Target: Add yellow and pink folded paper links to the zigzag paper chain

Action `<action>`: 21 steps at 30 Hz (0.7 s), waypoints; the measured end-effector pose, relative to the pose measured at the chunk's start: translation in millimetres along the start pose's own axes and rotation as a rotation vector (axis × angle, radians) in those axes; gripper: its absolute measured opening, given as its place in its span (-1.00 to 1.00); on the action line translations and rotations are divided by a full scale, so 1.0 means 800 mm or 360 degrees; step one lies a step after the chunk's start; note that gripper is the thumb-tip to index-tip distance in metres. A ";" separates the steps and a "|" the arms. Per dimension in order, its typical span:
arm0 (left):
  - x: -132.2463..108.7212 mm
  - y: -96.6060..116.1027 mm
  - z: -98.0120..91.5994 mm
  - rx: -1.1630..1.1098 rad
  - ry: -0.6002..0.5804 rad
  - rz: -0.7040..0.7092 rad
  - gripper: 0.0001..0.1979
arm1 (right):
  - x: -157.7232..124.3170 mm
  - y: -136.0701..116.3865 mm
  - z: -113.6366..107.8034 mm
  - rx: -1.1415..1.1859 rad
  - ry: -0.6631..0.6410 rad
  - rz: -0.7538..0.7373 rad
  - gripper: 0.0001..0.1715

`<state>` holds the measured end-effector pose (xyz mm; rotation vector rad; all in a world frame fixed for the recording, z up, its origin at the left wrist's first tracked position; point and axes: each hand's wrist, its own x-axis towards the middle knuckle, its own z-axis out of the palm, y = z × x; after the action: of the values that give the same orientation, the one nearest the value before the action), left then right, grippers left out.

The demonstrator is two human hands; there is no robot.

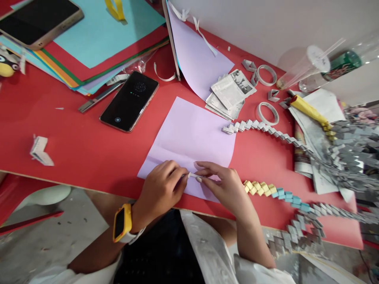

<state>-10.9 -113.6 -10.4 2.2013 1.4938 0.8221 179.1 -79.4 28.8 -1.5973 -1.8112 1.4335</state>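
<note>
Between my two hands is a small narrow folded paper strip [194, 175], pale in colour. My left hand [164, 185], with a yellow watch [122, 223] on its wrist, pinches the strip's left end. Thumb and fingers of my right hand [223, 183] close on its right end. Both hands are over the lower part of a lilac paper sheet [192, 130], near the table's front edge. Just right of my right hand lies a folded-paper chain [260, 188] in yellow, blue and grey. A second, grey chain [257, 125] reaches onto the sheet's upper right corner.
A phone [130, 102] and a utility knife [100, 96] lie left of the sheet on the red table [79, 146]. Coloured paper [97, 39] is stacked behind them. Newsprint pieces [232, 90], tape rolls [268, 113], a plastic cup [308, 65] and a bottle [340, 65] stand at right.
</note>
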 end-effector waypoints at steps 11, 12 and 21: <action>-0.002 0.000 0.001 0.0088 0.0017 0.0027 -0.95 | -0.002 0.003 0.001 0.0048 0.0001 0.0052 -0.55; -0.001 0.000 0.001 0.0091 0.0019 0.0028 -0.95 | -0.003 0.003 0.001 0.0049 0.0000 0.0054 -0.55; -0.002 0.002 0.000 0.0109 0.0026 0.0014 -0.96 | -0.004 0.002 0.000 -0.0005 -0.0001 0.0032 -0.58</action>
<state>-10.1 -115.4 -10.1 2.2567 1.5428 0.8049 180.8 -82.8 28.7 -1.6211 -1.8038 1.4406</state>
